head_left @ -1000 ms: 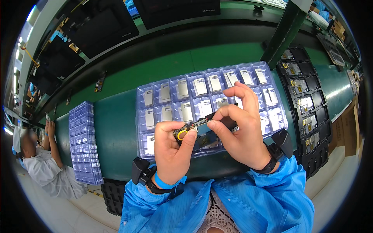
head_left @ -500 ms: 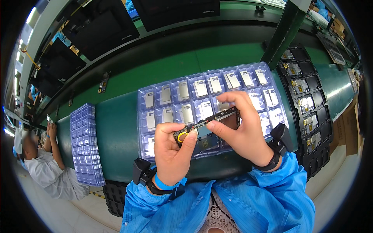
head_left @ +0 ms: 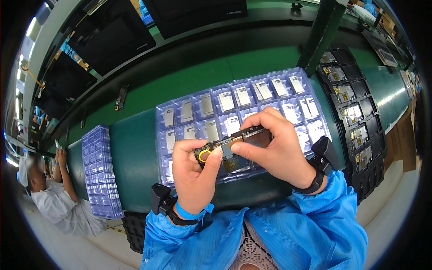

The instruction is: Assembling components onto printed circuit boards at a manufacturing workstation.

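Note:
Both hands hold a dark circuit board (head_left: pixel 235 165) above a clear plastic tray. The board is tilted, with a yellow ring at its left end and a silver-grey plate near its middle. My left hand (head_left: pixel 195 173) pinches the left end, thumb on the face beside the ring. My right hand (head_left: pixel 276 150) grips the right part, its thumb pressed near the plate and its fingers behind the upper edge. Under the hands, the clear compartment tray (head_left: pixel 158 118) carries many small silver metal plates (head_left: pixel 206 104). My fingers hide parts of the board.
On the right a black tray (head_left: pixel 370 92) holds several boards with yellow rings. Stacked clear trays (head_left: pixel 100 173) stand to the left, near a seated person (head_left: pixel 54 193). One loose board (head_left: pixel 121 97) lies on the green bench behind. A green post (head_left: pixel 321 38) rises at back right.
The hands and board have shifted slightly left in the picture, and the whole view has moved a little. The grip stays much the same, with the right thumb slightly further along the board.

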The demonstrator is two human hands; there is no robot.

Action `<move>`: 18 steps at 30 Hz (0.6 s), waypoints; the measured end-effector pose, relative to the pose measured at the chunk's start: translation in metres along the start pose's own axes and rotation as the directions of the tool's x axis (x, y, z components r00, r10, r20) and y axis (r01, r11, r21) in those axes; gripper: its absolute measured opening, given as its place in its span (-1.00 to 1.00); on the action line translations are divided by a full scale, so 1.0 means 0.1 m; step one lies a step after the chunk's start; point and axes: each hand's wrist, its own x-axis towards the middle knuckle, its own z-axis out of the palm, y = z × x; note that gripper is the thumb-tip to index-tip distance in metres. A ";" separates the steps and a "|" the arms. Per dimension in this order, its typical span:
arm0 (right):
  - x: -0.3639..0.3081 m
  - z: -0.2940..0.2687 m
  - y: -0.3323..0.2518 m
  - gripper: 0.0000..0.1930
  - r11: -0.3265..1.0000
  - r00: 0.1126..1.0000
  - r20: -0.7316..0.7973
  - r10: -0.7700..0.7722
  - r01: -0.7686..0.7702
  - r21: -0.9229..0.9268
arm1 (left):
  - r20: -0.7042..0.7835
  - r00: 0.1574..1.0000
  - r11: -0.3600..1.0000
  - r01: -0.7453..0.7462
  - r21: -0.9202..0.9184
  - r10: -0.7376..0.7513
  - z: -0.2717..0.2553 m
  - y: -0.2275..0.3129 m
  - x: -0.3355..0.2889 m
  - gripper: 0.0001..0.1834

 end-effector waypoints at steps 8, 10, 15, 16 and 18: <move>-0.07 0.03 0.09 -0.74 0.997 0.988 -0.137 -0.073 0.075 0.005 | -0.028 0.998 0.997 -0.046 0.059 0.048 0.08 -0.08 0.00 -0.69; -0.05 -0.01 0.10 -0.77 0.995 0.990 -0.107 -0.097 0.092 -0.048 | 0.000 0.999 0.997 -0.048 0.052 0.048 0.09 -0.10 0.02 -0.68; -0.08 -0.16 0.13 -0.48 0.976 0.998 0.035 0.052 -0.058 0.208 | -0.060 0.989 0.983 -0.124 0.137 0.133 0.02 -0.08 -0.02 -0.72; -0.12 -0.26 0.10 -0.47 0.963 0.985 0.117 0.127 -0.151 0.223 | -0.059 0.993 0.992 -0.100 0.077 0.105 0.06 -0.03 -0.03 -0.71; -0.27 -0.37 0.11 -0.56 0.923 0.981 0.083 0.177 -0.195 0.331 | -0.045 0.998 0.999 -0.038 -0.020 0.037 0.21 0.06 -0.07 -0.64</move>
